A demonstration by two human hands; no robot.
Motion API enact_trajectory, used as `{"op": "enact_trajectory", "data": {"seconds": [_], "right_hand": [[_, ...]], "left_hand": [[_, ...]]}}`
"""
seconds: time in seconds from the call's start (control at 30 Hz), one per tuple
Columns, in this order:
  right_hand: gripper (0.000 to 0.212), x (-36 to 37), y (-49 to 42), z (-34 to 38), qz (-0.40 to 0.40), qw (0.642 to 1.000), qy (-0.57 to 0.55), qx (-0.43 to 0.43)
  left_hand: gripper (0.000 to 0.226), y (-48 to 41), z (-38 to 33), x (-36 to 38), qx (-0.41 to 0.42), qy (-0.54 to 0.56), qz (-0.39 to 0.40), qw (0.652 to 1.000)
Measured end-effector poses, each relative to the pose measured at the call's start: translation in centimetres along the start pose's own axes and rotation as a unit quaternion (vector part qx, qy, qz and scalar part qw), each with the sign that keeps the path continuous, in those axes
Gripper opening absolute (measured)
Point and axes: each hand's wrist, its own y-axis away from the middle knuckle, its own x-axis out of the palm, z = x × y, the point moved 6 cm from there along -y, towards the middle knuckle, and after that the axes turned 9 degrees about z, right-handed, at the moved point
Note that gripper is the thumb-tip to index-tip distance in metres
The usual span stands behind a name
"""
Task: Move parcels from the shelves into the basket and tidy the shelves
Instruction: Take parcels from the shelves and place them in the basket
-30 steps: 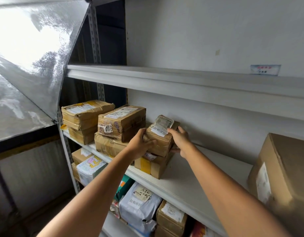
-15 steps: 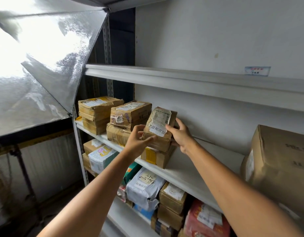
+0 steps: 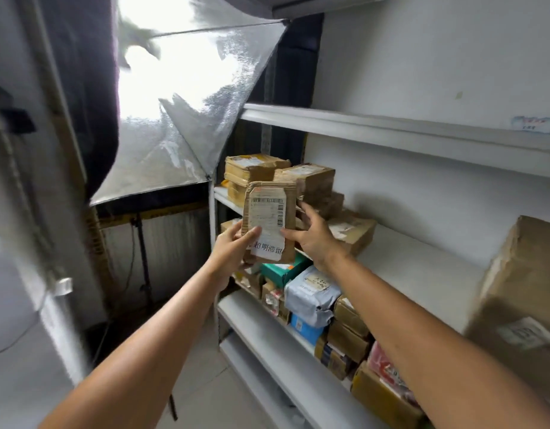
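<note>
White metal shelves (image 3: 422,267) line this storage corner. Before the middle shelf, a flat brown cardboard parcel with a white printed label (image 3: 269,221) is held upright in the air, label toward the person, probably for reading. Both hands hold it: the left hand (image 3: 233,249) grips the lower left corner and the right hand (image 3: 314,239) pinches the right edge. Other brown cardboard boxes (image 3: 311,181) are stacked behind.

I get hard white glare off the softbox (image 3: 174,82) up-left of the left hand (image 3: 233,249). Right of the right hand (image 3: 314,239) the shelves (image 3: 422,267) are evenly lit. Edges bend and smear; the big box (image 3: 521,289) far right is blurred.
</note>
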Motion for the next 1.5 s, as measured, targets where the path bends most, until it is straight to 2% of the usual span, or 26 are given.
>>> {"op": "enact_trajectory", "data": {"seconds": [0.07,0.2,0.33,0.5,0.63,0.8,0.93,1.03,1.13,1.27,1.4,1.5], "right_hand": [[0.080,3.4,0.0,0.3,0.037,0.999,0.005,-0.001],[0.071,10.5,-0.1,0.2,0.125,0.990,-0.070,-0.013],[0.079,17.5,-0.5,-0.1,0.214,0.972,-0.098,-0.013],[0.083,25.0,1.1,0.1,0.333,0.939,-0.083,-0.017],[0.078,29.7,4.4,0.4,0.424,0.901,-0.095,-0.013],[0.080,34.6,11.4,-0.1,0.514,0.854,-0.070,-0.021],[0.078,38.0,17.9,-1.3,0.577,0.815,-0.035,-0.029],[0.077,41.3,23.0,-2.0,0.621,0.783,-0.012,-0.040],[0.072,44.4,29.0,-1.9,0.664,0.746,0.000,-0.053],[0.061,48.2,37.2,-2.0,0.710,0.701,0.005,-0.060],[0.075,52.1,45.0,-2.2,0.761,0.645,0.019,-0.059],[0.071,54.9,50.2,-2.2,0.788,0.613,0.025,-0.054]], "left_hand": [[0.037,2.6,-0.1,-2.7,0.000,-0.011,-0.030,0.999],[0.039,7.8,-0.4,-8.2,-0.015,-0.035,-0.118,0.992],[0.042,13.6,-0.5,-13.0,-0.029,-0.035,-0.215,0.976],[0.037,21.5,-0.9,-15.9,-0.025,-0.042,-0.342,0.938],[0.048,28.2,-0.8,-16.2,-0.026,-0.055,-0.435,0.898],[0.046,37.7,0.8,-14.1,-0.034,-0.072,-0.535,0.841],[0.055,45.7,2.6,-11.2,-0.066,-0.075,-0.607,0.788],[0.051,52.0,3.5,-9.1,-0.082,-0.092,-0.658,0.743],[0.055,58.5,4.7,-7.1,-0.086,-0.071,-0.697,0.708],[0.046,66.7,6.0,-4.6,-0.112,-0.074,-0.734,0.666],[0.047,74.2,6.9,-2.0,-0.115,-0.047,-0.771,0.624],[0.051,79.8,7.7,-1.0,-0.122,-0.040,-0.793,0.596]]}}
